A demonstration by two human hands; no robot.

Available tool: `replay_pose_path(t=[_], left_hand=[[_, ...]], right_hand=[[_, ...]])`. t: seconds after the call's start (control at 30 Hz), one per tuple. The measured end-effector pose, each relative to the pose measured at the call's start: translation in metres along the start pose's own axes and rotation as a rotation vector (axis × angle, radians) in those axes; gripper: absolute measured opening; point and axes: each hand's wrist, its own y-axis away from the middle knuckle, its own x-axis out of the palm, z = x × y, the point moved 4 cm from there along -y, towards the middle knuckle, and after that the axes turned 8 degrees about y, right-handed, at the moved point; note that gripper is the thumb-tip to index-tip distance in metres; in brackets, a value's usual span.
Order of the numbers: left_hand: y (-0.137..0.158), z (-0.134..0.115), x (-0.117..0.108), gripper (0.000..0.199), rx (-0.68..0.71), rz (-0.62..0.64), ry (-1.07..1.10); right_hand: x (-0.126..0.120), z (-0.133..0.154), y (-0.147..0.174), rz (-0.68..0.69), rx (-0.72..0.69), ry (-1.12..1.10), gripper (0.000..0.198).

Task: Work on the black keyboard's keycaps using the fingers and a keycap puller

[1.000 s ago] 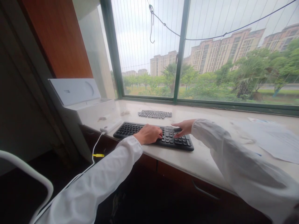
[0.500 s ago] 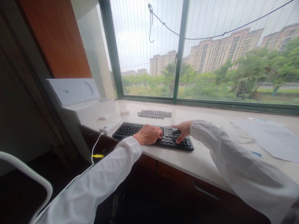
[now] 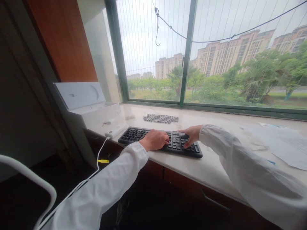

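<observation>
A black keyboard (image 3: 135,133) lies at a slant along the front of the pale sill, keys up. My left hand (image 3: 154,139) rests on its middle, fingers curled down onto the keys; what lies beneath the fingertips is hidden. Over the number keys, my right hand (image 3: 193,134) is closed around a small dark tool with a thin wire, which looks like a keycap puller (image 3: 184,136). Its thumb reaches down to the keys at the keyboard's right end. Behind the keyboard, loose black keycaps (image 3: 160,118) are laid out in rows.
An open white box (image 3: 93,111) stands at the left. Beside the keyboard lies a white power strip (image 3: 116,130) with a cable (image 3: 102,148) bearing a yellow tag (image 3: 103,161). Paper sheets (image 3: 287,143) cover the right side. A green-framed window (image 3: 181,102) borders the back.
The whole view has shifted slightly, so everything appears a little further right and lower. Both hands keep almost the same place on the keyboard.
</observation>
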Motion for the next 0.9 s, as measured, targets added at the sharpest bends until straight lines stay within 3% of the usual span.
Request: replay_pose_path(t=[0.1, 0.27, 0.47, 0.73, 0.9], left_hand=[[0.001, -0.001, -0.001, 0.023, -0.022, -0.003, 0.008], [0.004, -0.002, -0.003, 0.023, -0.062, -0.014, 0.040], [0.006, -0.002, -0.001, 0.022, -0.111, -0.014, 0.057], [-0.001, -0.008, 0.001, 0.019, -0.060, 0.018, 0.022], [0.000, -0.011, 0.004, 0.022, -0.036, -0.005, -0.047]], right_hand=[[-0.003, 0.000, 0.000, 0.102, -0.045, -0.030, 0.101], [-0.009, -0.003, -0.002, 0.009, -0.114, -0.152, 0.071], [-0.004, -0.008, -0.007, -0.016, -0.144, -0.146, 0.063], [-0.001, -0.007, -0.009, -0.013, -0.128, -0.147, 0.072], [-0.006, 0.008, 0.000, 0.034, -0.098, -0.085, 0.098]])
